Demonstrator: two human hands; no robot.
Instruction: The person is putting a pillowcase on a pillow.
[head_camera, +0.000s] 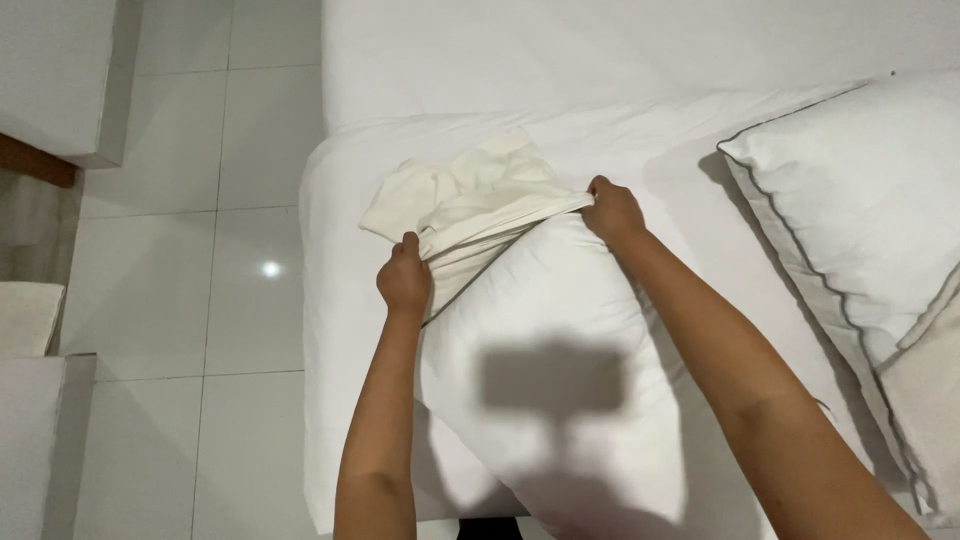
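Note:
A white pillow (560, 330) lies on the bed (620, 60) in front of me, its far end partly inside a cream pillowcase (470, 195) that bunches up beyond it. My left hand (404, 278) grips the open edge of the pillowcase on the pillow's left corner. My right hand (612, 210) pinches the same edge at the right corner. The pillowcase edge is stretched tight between both hands. A dark rectangular shadow falls on the middle of the pillow.
A second white pillow with grey piping (860, 200) rests on the bed at the right. White floor tiles (200, 300) run along the left of the bed. Pale furniture (50, 70) stands at the far left.

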